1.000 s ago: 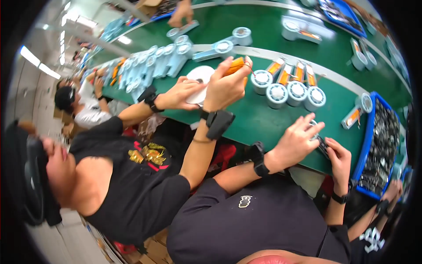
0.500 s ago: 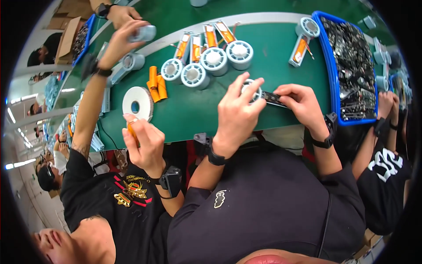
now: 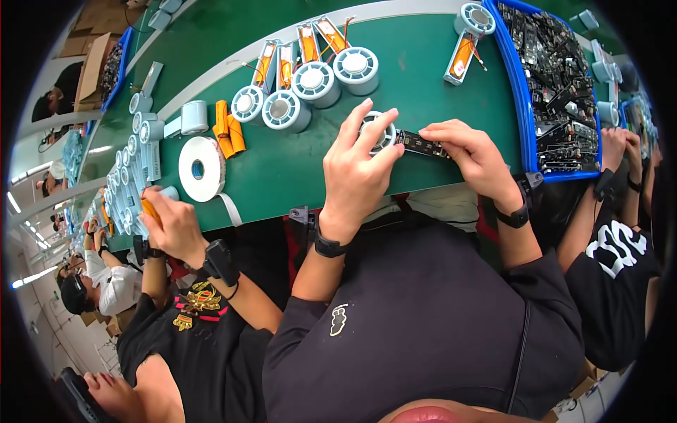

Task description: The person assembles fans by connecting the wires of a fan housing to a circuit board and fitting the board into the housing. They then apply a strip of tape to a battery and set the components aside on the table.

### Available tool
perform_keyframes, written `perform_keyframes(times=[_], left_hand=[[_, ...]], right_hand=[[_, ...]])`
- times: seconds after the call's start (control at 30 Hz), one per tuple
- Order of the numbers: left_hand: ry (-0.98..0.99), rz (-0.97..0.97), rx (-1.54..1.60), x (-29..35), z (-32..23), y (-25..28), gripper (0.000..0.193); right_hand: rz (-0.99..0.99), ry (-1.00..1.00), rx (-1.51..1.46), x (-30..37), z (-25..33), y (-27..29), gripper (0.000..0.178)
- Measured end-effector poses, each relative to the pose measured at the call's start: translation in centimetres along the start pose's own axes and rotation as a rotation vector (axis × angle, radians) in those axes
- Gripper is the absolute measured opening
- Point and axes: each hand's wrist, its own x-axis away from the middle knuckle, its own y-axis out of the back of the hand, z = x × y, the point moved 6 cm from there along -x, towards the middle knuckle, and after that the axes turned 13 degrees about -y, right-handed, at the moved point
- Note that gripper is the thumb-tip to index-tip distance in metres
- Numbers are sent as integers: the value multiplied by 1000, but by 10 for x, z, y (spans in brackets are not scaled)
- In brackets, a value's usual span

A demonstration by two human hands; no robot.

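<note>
My left hand [image 3: 358, 168] grips the round grilled head of a light-blue handheld fan [image 3: 381, 132] above the near edge of the green table. Its handle points right, with a black circuit board [image 3: 422, 143] along it. My right hand [image 3: 471, 158] is closed at the far end of the board, thumb and fingers on it; the fingers hide that end. Beyond my hands, several similar light-blue fans [image 3: 355, 70] lie with orange battery cells [image 3: 308, 42] in their open handles. Another such fan [image 3: 474, 20] lies apart, near the blue tray.
A blue tray [image 3: 518, 106] heaped with black circuit boards stands right. On the left are orange wrapped pieces [image 3: 227, 130] and a white tape roll [image 3: 201, 169], its loose strip over the table edge. A co-worker's hand [image 3: 173, 224] holds something orange; more fans [image 3: 144, 130] line that side.
My right fingers have flattened over the board, while my left hand keeps hold of the fan head. The co-worker's raised arm has come down, and the whole view has shifted slightly.
</note>
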Motion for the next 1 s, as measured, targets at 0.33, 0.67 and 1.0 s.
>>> perform_keyframes(times=[0.33, 0.67, 1.0], left_hand=[[-94, -10, 95, -2, 10, 1, 12], [-15, -164, 235, 4, 15, 1, 56], [-37, -141, 216, 6, 15, 0, 50]], right_hand=[[-256, 57, 365, 8, 28, -18, 39], [-272, 85, 366, 5, 34, -19, 40], [-189, 32, 303, 3, 25, -13, 38]])
